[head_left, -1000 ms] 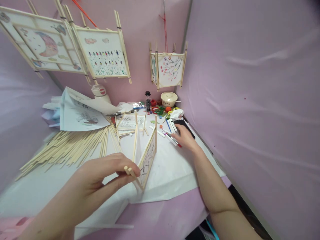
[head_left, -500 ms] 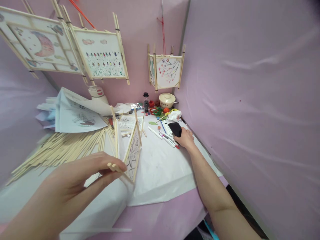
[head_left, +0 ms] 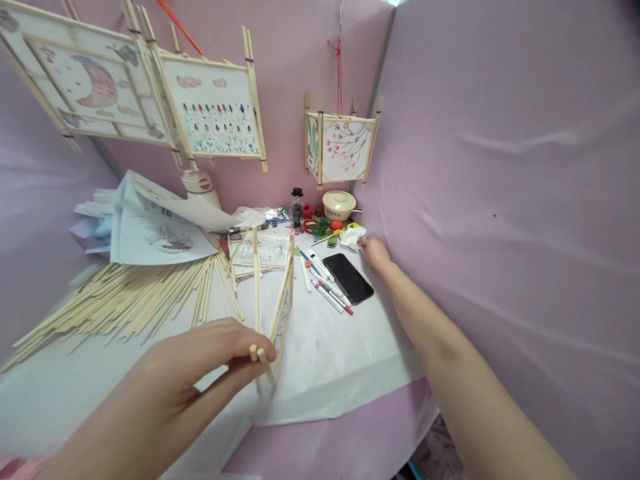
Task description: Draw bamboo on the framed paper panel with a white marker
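Note:
In the head view my left hand (head_left: 220, 367) pinches a lantern frame (head_left: 286, 303) of pale wooden sticks by one corner, between thumb and fingers. Two stick ends poke out past the fingertips, and a panel with dark drawn lines faces right. My right hand (head_left: 376, 255) reaches to the back right, beside the wall, its fingers drawn together at a crumpled white tissue (head_left: 353, 236). Whatever those fingers grip is too small or hidden to make out. Just left of that wrist a black phone (head_left: 349, 278) lies flat, touching several markers (head_left: 330, 293).
Loose wooden sticks (head_left: 135, 297) spread over the left of the table beneath paper sheets (head_left: 165, 230). Behind stand a lidded bowl (head_left: 339, 207) and a small black-capped bottle (head_left: 297, 208). Finished lanterns (head_left: 350, 150) hang above. A lilac wall (head_left: 500, 200) closes the right side.
My right hand has let go of the phone, which now lies nearer and flat, and has moved back to the tissue. My left hand has shifted right and slightly down with the lantern frame, which has turned.

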`<state>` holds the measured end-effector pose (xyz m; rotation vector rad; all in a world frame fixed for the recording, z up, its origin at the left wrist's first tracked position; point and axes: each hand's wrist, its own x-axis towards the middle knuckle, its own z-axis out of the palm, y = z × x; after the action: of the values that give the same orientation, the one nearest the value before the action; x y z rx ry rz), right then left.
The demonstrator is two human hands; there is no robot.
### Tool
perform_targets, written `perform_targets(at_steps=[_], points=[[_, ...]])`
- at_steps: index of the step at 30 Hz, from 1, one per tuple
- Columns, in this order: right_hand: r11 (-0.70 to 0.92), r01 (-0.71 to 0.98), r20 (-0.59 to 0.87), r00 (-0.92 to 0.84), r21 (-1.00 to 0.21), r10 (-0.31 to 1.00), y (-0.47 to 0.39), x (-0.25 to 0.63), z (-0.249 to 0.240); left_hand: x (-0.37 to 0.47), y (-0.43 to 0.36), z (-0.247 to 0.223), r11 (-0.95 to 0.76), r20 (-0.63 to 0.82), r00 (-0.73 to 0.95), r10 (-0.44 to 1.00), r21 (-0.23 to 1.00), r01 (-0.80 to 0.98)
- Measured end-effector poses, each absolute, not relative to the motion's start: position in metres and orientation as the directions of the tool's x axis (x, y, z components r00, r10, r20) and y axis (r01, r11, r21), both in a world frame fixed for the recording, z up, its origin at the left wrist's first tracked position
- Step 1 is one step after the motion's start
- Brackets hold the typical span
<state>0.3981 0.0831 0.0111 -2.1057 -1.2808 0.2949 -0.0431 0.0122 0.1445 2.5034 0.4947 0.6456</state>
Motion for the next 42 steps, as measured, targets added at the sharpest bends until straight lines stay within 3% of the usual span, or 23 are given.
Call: perform_targets(at_steps=[6, 13, 18, 26, 32, 36, 39, 42], points=[[-0.355, 0.703, 0.117, 0.527, -0.616, 0.841, 0.104, 0.399, 0.000, -0.041, 0.009, 0.146, -0.774, 0.299, 0.825, 0.479, 0.588, 0.236], [-0.327, 0.601, 0.151, 0.607, -0.729, 0.780, 0.087, 0.400, -0.003, -0.044, 0.010, 0.146, -0.771, 0.289, 0.822, 0.491, 0.584, 0.255], [-0.244, 0.448, 0.152, 0.683, -0.860, 0.715, 0.047, 0.378, -0.003, -0.046, 0.012, 0.148, -0.769, 0.276, 0.827, 0.490, 0.583, 0.261], [-0.058, 0.152, 0.057, 0.653, -0.987, 0.756, 0.006, 0.325, 0.000, -0.052, 0.021, 0.146, -0.749, 0.207, 0.855, 0.476, 0.605, 0.270], [0.034, 0.011, 0.034, 0.598, -0.999, 0.801, -0.014, 0.282, 0.021, -0.051, 0.023, 0.144, -0.749, 0.242, 0.829, 0.505, 0.600, 0.281], [0.186, -0.189, 0.051, 0.555, -0.964, 0.830, -0.025, 0.248, 0.045, -0.041, 0.016, 0.143, -0.725, 0.281, 0.772, 0.570, 0.615, 0.311], [0.300, -0.248, 0.120, 0.553, -0.921, 0.825, -0.048, 0.212, 0.068, -0.031, 0.012, 0.141, -0.711, 0.299, 0.732, 0.613, 0.613, 0.345], [0.458, -0.250, 0.307, 0.469, -0.853, 0.828, -0.091, 0.170, 0.087, -0.024, 0.010, 0.139, -0.702, 0.302, 0.719, 0.626, 0.620, 0.351]])
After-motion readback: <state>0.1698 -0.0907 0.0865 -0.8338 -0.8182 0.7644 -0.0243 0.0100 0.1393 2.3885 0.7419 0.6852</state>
